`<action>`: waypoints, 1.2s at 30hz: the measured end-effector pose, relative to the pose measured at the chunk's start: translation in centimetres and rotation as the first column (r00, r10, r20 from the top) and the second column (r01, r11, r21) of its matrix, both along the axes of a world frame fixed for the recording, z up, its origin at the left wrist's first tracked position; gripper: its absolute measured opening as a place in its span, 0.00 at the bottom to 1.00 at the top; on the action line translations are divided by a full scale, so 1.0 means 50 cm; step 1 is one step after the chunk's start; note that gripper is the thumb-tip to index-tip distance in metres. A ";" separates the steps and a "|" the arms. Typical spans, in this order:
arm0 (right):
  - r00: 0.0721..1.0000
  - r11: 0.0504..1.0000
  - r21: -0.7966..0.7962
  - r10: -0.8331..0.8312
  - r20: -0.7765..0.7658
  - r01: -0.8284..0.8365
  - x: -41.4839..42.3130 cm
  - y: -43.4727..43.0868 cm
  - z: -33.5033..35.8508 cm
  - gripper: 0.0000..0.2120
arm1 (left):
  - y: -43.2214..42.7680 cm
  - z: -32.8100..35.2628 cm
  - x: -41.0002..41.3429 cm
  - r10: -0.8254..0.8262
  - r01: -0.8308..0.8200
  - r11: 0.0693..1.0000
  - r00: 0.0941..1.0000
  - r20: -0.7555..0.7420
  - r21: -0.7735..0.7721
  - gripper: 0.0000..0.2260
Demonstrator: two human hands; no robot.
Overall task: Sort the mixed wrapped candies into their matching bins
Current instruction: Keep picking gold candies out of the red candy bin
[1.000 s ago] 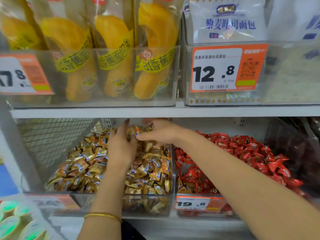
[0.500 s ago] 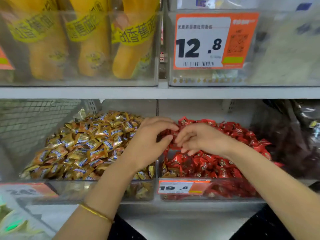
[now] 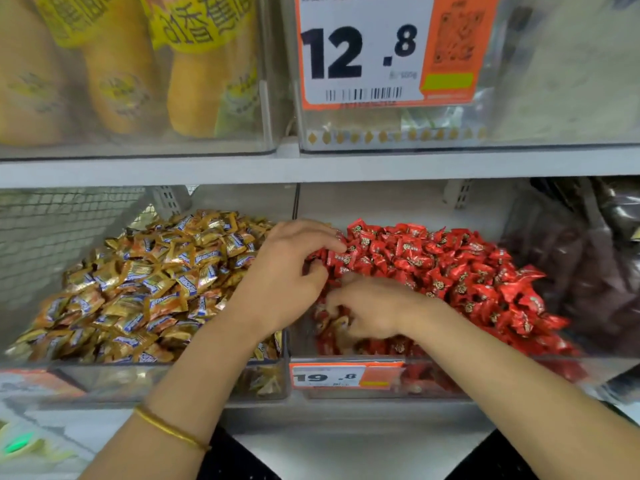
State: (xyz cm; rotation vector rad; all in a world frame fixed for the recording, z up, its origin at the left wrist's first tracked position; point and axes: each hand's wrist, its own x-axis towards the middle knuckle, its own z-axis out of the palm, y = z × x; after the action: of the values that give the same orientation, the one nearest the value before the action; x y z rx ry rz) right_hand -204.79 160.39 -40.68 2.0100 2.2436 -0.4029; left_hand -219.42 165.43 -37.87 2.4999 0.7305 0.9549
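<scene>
Two clear bins stand side by side on the lower shelf. The left bin (image 3: pixel 166 381) is heaped with gold-and-blue wrapped candies (image 3: pixel 156 282). The right bin (image 3: pixel 485 379) holds red wrapped candies (image 3: pixel 450 268). My left hand (image 3: pixel 284 278) reaches across the divider into the red bin, index finger and thumb pinched around a red candy (image 3: pixel 337 259). My right hand (image 3: pixel 374 308) lies low at the red bin's front left, fingers curled down into the pile. A few pale gold wrappers (image 3: pixel 334 327) show blurred under its fingertips; what it grips is hidden.
A 19.8 price tag (image 3: pixel 346 375) is on the red bin's front. A dark-filled bin (image 3: pixel 588 271) stands to the right. The upper shelf edge (image 3: pixel 311 166) runs close overhead, carrying bins of yellow bread packs (image 3: pixel 194 81) and a 12.8 tag (image 3: pixel 363 50). Wire mesh (image 3: pixel 62 237) closes the left side.
Both hands left the gold candy bin and moved right into the red bin. Since half a second ago my right hand has dropped lower and nearer the front; the view has moved closer.
</scene>
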 end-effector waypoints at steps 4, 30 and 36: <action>0.980 0.983 0.047 -0.172 -0.103 0.177 0.060 -0.001 0.010 0.18 | 0.001 0.001 0.001 0.013 -0.008 0.991 0.999 -0.037 0.136 0.16; 0.978 0.995 0.031 -0.089 -0.191 0.096 0.076 -0.022 0.000 0.16 | 0.017 -0.007 0.161 -0.011 -0.319 0.932 0.446 -0.895 -0.170 0.15; 0.913 0.974 0.074 -0.171 -0.370 0.212 0.112 -0.038 0.012 0.11 | -0.006 0.020 0.141 -0.195 -0.229 0.926 0.392 -0.899 -0.301 0.16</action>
State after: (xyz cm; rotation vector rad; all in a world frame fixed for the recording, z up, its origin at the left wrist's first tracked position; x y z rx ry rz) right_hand -199.21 158.49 -40.10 2.3977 2.3154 -0.7382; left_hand -212.36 165.11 -36.87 2.4624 1.0931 -0.7430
